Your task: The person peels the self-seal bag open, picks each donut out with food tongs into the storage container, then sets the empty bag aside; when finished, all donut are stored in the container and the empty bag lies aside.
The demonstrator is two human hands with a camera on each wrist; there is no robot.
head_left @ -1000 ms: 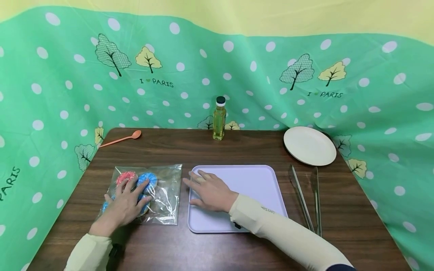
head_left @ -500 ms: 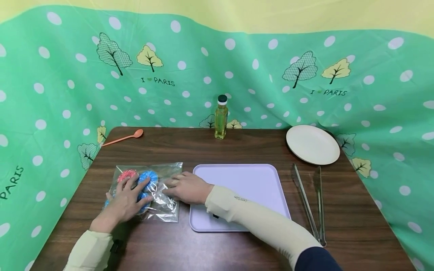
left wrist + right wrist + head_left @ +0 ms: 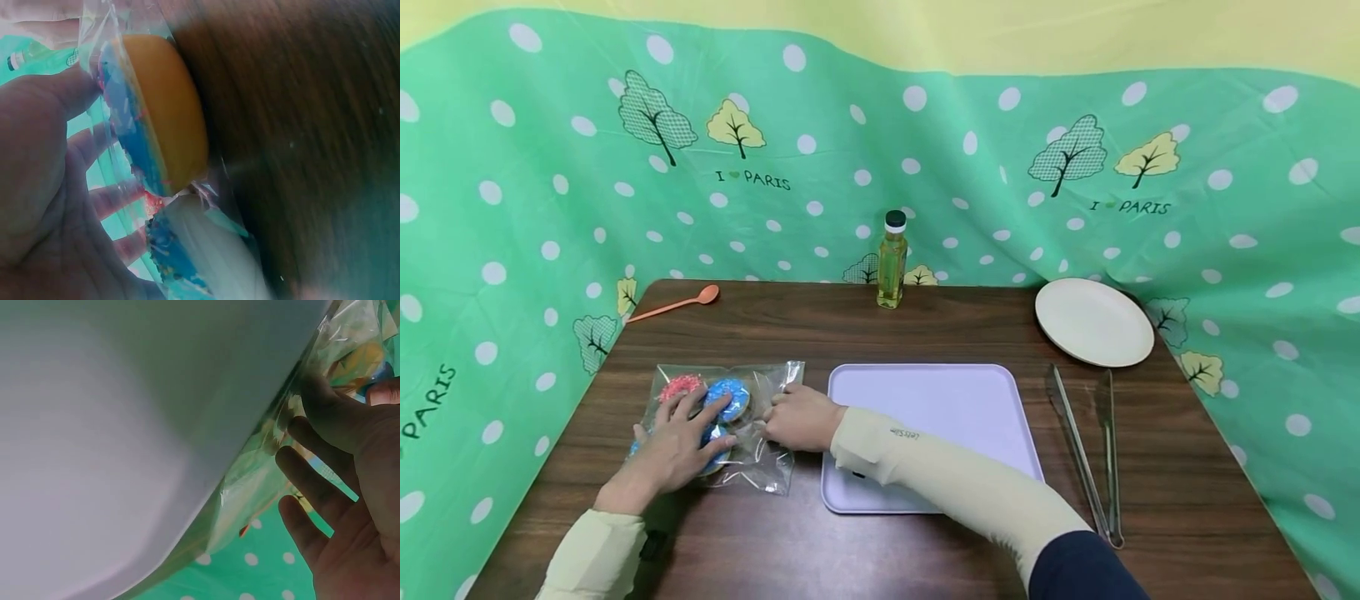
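A clear plastic bag (image 3: 778,379) holding several toy-like donuts lies at the left of the table. A pink-topped donut (image 3: 681,385) and a blue-topped donut (image 3: 728,402) show through the film. My left hand (image 3: 673,446) rests on the bag with fingers spread over the donuts. In the left wrist view, its fingers lie along the blue side of a donut (image 3: 169,112) inside the film. At the bag's right end, my right hand (image 3: 802,419) pinches the loose plastic between thumb and curled fingers. The right wrist view shows crinkled film (image 3: 247,490) beside those fingers.
A pale purple tray (image 3: 940,408) lies under my right forearm, just right of the bag. Metal tongs (image 3: 1078,450) are farther right, below a white plate (image 3: 1093,321). An oil bottle (image 3: 891,271) stands at the back, and an orange spoon (image 3: 673,308) lies back left.
My right hand has moved left from over the tray to the bag's right end and taken hold of the film, which has bunched there. My left hand stays on the donuts.
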